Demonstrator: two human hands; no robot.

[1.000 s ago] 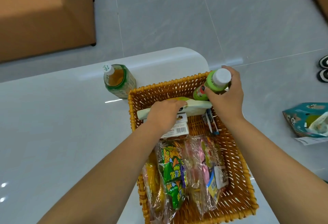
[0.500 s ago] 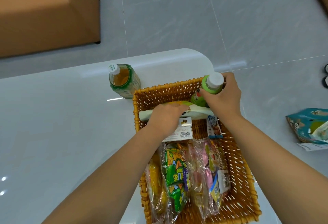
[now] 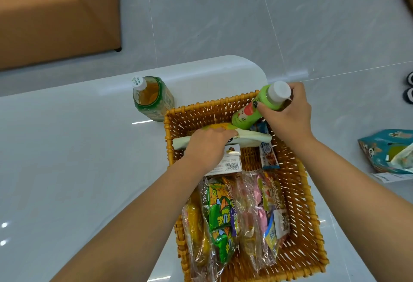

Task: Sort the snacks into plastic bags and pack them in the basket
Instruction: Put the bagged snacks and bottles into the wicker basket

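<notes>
Currently right hand (image 3: 288, 116) grips green bottle (image 3: 257, 109) near its white cap, tilted, base dipping into basket (image 3: 310, 203) at far right corner. Left hand (image 3: 207, 145) curls over a pale packet (image 3: 252, 137) lying across the basket's far end, holding it aside. Best move, likely: keep packet pinned, lower bottle base-first into the gap behind it, stand it upright against the wall. Bagged snacks (image 3: 223, 217) lie in near half, well clear of both hands. Tea bottle (image 3: 152, 98) stands on table (image 3: 67, 158) just outside the basket.
</notes>
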